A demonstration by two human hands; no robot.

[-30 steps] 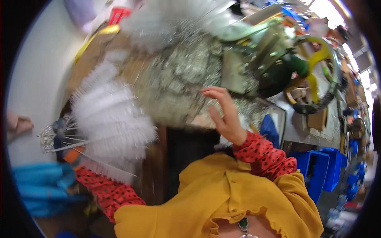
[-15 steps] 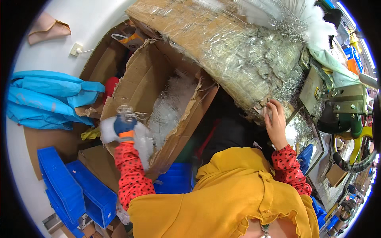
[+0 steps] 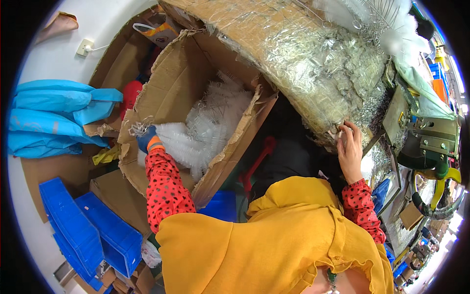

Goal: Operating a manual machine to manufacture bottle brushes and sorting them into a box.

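1. Head view shows, nearest, the person's yellow garment (image 3: 274, 240) and red dotted sleeves (image 3: 169, 191).
2. Right hand (image 3: 349, 149) is bare, with its fingers half bent and spread a little; I see nothing held in it. Its fingertips are at the near edge of the desk (image 3: 274, 34), and they seem to touch it.
3. Left hand (image 3: 148, 139) wears a blue glove with an orange cuff. It is closed around the wire ends of some white brushes (image 3: 171, 139); how many, I cannot tell. Wire loops stick out past the fist.
4. This hand is just inside the left edge of the cardboard box (image 3: 169, 83). The held brushes point to the right, over more brushes (image 3: 223, 120) which lie in the box.
5. The box has torn edges and stands beside the near edge of the desk.
6. Blue bins (image 3: 73, 223) are below the box, at the left.
7. Clear film, much wrinkled, covers the desk. Near its right edge is a machine (image 3: 433, 144).
8. At the far right corner of the desk lies another brush pile (image 3: 374, 19).
9. Farther left, a blue cloth (image 3: 54, 117) is near the white wall (image 3: 110, 22).
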